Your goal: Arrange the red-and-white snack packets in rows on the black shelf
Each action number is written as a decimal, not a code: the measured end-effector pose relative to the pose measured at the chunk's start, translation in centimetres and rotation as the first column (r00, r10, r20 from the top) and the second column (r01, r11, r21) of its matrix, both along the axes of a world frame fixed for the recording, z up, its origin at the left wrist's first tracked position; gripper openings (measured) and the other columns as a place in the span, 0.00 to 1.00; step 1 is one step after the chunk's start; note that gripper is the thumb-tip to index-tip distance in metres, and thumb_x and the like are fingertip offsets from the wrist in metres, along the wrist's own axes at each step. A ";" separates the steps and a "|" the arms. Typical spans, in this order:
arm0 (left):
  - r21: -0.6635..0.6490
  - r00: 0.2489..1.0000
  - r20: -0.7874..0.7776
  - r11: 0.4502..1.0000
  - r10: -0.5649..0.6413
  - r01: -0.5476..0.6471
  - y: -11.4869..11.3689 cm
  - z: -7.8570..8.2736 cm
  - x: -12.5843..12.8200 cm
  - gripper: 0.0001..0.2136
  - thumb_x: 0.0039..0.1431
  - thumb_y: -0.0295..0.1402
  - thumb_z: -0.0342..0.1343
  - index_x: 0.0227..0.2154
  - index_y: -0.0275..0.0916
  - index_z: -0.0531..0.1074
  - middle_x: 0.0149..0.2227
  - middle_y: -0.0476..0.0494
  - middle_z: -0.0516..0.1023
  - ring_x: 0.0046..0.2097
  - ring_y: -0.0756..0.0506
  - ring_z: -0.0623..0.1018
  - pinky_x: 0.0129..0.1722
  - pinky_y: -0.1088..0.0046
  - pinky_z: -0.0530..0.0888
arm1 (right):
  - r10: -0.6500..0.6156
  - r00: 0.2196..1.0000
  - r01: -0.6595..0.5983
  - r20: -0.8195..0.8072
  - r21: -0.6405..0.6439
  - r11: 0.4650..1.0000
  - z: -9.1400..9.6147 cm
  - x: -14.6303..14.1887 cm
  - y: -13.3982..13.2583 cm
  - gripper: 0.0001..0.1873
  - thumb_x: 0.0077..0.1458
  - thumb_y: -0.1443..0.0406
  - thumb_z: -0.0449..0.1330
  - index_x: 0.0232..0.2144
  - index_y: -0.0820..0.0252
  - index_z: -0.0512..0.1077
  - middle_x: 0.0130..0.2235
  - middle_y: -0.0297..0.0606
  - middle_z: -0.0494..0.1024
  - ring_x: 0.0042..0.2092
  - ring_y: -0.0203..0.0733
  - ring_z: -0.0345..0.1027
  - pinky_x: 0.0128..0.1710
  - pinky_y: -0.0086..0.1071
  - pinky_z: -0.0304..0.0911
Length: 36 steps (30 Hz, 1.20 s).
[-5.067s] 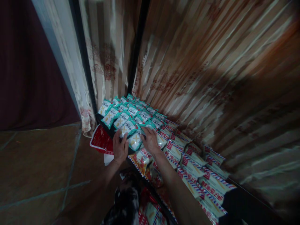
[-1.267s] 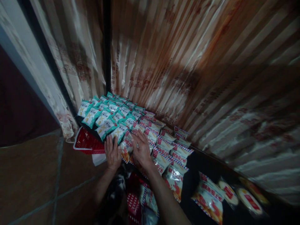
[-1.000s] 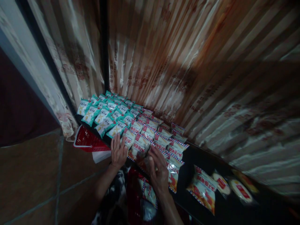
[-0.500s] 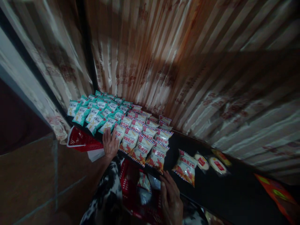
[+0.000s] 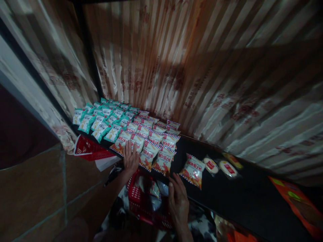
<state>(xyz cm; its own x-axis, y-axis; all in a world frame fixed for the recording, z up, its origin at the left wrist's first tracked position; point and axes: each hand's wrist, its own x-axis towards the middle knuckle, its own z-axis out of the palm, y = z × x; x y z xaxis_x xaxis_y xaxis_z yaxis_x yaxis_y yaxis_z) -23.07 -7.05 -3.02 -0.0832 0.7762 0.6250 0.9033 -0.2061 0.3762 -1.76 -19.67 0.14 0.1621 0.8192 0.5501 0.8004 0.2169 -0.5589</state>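
Note:
Rows of white-and-orange snack bags [image 5: 164, 159] with striped top edges stand on a black shelf. My left hand [image 5: 131, 158] lies with its fingers stretched against a front snack bag [image 5: 138, 138], whose lower part it covers. By the shelf's front edge, my right hand [image 5: 178, 196] is open, with its fingertips close to the lower corner of the rightmost front bag; whether they touch cannot be made out. To the left of these rows are several teal-and-white snack bags [image 5: 101, 129]. One more orange-and-white bag [image 5: 193, 170] lies apart, right of my right hand.
The black shelf [image 5: 224, 198] runs to the right, bearing round packaged items [image 5: 227, 168] and an orange packet [image 5: 295, 201]. Below its edge is a red basket [image 5: 135, 193] with some packets in it. Another red basket [image 5: 92, 149] sits at left. Wrinkled, printed sheeting [image 5: 161, 67] hangs behind.
My left hand has moved right along the front row, uncovering the leftmost front bag, which now leans back at an angle. My right hand stays near the shelf edge. The view has shifted slightly.

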 end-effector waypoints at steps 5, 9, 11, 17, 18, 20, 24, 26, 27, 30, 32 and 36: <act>0.042 1.000 -0.022 0.999 -0.008 0.009 -0.4 0.4 -0.1 0.24 0.66 0.34 0.40 0.63 0.35 0.54 0.67 0.34 0.46 0.68 0.36 0.45 0.63 0.48 0.51 | -0.014 0.992 0.014 0.126 0.001 1.000 -0.9 -0.2 1.8 0.22 0.63 0.57 0.47 0.54 0.62 0.67 0.61 0.50 0.63 0.64 0.53 0.50 0.57 0.54 0.56; 0.033 0.989 -0.083 0.992 -0.121 0.124 -1.8 0.9 0.5 0.24 0.66 0.33 0.39 0.64 0.35 0.51 0.68 0.34 0.44 0.68 0.37 0.44 0.63 0.49 0.50 | -0.025 0.983 0.024 0.184 0.006 1.000 -1.1 -1.4 3.8 0.26 0.63 0.57 0.49 0.61 0.57 0.58 0.67 0.47 0.50 0.67 0.55 0.39 0.58 0.56 0.53; 0.009 0.973 -0.130 0.981 -0.189 0.192 -2.4 0.7 1.1 0.24 0.66 0.35 0.39 0.64 0.36 0.51 0.68 0.35 0.43 0.68 0.37 0.45 0.64 0.50 0.49 | -0.024 0.982 0.024 0.189 0.000 1.000 -1.4 -1.9 4.8 0.27 0.63 0.57 0.49 0.62 0.55 0.55 0.68 0.46 0.46 0.68 0.55 0.36 0.58 0.56 0.53; 0.009 0.965 -0.184 0.981 -0.187 0.191 -2.4 -0.2 2.5 0.26 0.66 0.35 0.41 0.65 0.37 0.47 0.68 0.34 0.40 0.68 0.37 0.44 0.63 0.52 0.50 | 0.051 0.981 -0.055 0.188 0.015 0.998 -2.5 -2.0 6.4 0.26 0.62 0.58 0.50 0.61 0.55 0.58 0.68 0.44 0.45 0.68 0.54 0.34 0.58 0.56 0.54; 0.014 0.965 -0.186 0.981 -0.186 0.191 -2.3 -0.2 2.6 0.26 0.66 0.35 0.41 0.65 0.37 0.46 0.68 0.34 0.39 0.68 0.37 0.44 0.63 0.52 0.50 | 0.062 0.980 -0.067 0.188 0.022 0.997 -2.6 -1.9 6.4 0.24 0.62 0.59 0.50 0.60 0.56 0.60 0.68 0.44 0.46 0.68 0.55 0.34 0.58 0.57 0.54; 0.026 0.965 -0.185 0.981 -0.184 0.192 -2.3 0.0 2.7 0.27 0.66 0.34 0.41 0.66 0.38 0.44 0.68 0.35 0.39 0.68 0.37 0.44 0.63 0.53 0.49 | 0.078 0.980 -0.086 0.181 0.034 0.996 -2.5 -1.5 6.6 0.23 0.62 0.60 0.50 0.58 0.57 0.63 0.67 0.44 0.48 0.68 0.54 0.34 0.59 0.56 0.54; 0.040 0.963 -0.183 0.977 -0.200 0.211 -2.6 0.4 2.9 0.28 0.65 0.33 0.41 0.66 0.39 0.42 0.68 0.37 0.40 0.68 0.38 0.45 0.64 0.53 0.50 | 0.103 0.981 -0.111 0.165 0.043 0.993 -2.5 -0.7 7.1 0.23 0.62 0.60 0.51 0.59 0.56 0.62 0.67 0.44 0.49 0.68 0.54 0.37 0.58 0.57 0.55; 0.043 0.955 -0.199 0.971 -0.221 0.234 -2.7 0.4 3.3 0.28 0.65 0.33 0.41 0.66 0.40 0.42 0.68 0.37 0.41 0.68 0.39 0.46 0.64 0.54 0.50 | 0.113 0.981 -0.123 0.161 0.058 0.991 -2.6 -0.3 7.5 0.23 0.62 0.60 0.50 0.59 0.54 0.61 0.67 0.44 0.48 0.68 0.54 0.37 0.58 0.57 0.56; 0.049 0.951 -0.208 0.968 -0.229 0.244 -2.7 0.4 3.5 0.28 0.65 0.33 0.41 0.66 0.40 0.42 0.68 0.37 0.42 0.68 0.39 0.46 0.64 0.53 0.50 | 0.115 0.981 -0.126 0.156 0.063 0.990 -2.7 -0.2 7.6 0.23 0.63 0.60 0.50 0.60 0.52 0.60 0.68 0.43 0.46 0.68 0.54 0.37 0.58 0.56 0.56; 0.070 0.954 -0.202 0.969 -0.220 0.238 -2.7 0.0 4.1 0.27 0.65 0.33 0.41 0.66 0.41 0.43 0.68 0.37 0.42 0.68 0.39 0.46 0.64 0.53 0.51 | 0.078 0.991 -0.084 0.110 0.053 0.995 -3.0 0.1 7.7 0.26 0.63 0.59 0.50 0.62 0.50 0.55 0.69 0.42 0.41 0.68 0.55 0.37 0.58 0.56 0.55; 0.078 0.962 -0.180 0.972 -0.206 0.222 -2.7 -0.1 4.3 0.28 0.65 0.33 0.42 0.66 0.41 0.43 0.68 0.37 0.42 0.68 0.39 0.46 0.63 0.53 0.51 | 0.026 0.997 -0.029 0.070 0.041 0.999 -3.2 0.3 7.7 0.31 0.62 0.57 0.50 0.64 0.51 0.49 0.69 0.46 0.39 0.68 0.56 0.39 0.58 0.58 0.55; 0.074 0.966 -0.156 0.973 -0.207 0.220 -2.8 -0.1 4.3 0.28 0.64 0.34 0.43 0.66 0.42 0.45 0.68 0.39 0.44 0.68 0.39 0.46 0.63 0.53 0.52 | 0.032 0.997 -0.035 0.070 0.036 0.999 -3.7 0.6 7.9 0.32 0.62 0.57 0.50 0.65 0.54 0.46 0.68 0.50 0.42 0.67 0.57 0.40 0.57 0.58 0.56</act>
